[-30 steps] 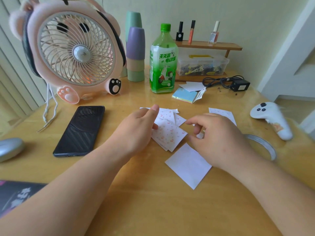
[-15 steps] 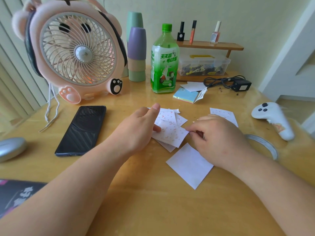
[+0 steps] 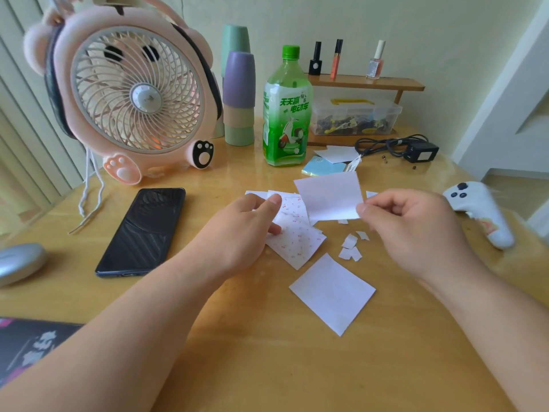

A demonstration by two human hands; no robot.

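Note:
My right hand (image 3: 413, 227) pinches the corner of a white paper square (image 3: 329, 197) and holds it up above the wooden table (image 3: 267, 367). My left hand (image 3: 237, 233) holds down a small stack of patterned paper squares (image 3: 297, 239) with thumb on top. Another white paper square (image 3: 332, 292) lies flat nearer to me. Small torn paper scraps (image 3: 350, 246) lie between the stack and my right hand.
A black phone (image 3: 142, 230) lies at the left, a pink fan (image 3: 130, 93) behind it. Stacked cups (image 3: 239, 96), a green bottle (image 3: 286, 111), a plastic box (image 3: 353, 117) under a small shelf, a charger (image 3: 419, 151) and a white controller (image 3: 481, 212) stand around.
My right hand has lifted one white paper square off the table, uncovering small scraps beneath. My left hand stays on the patterned stack.

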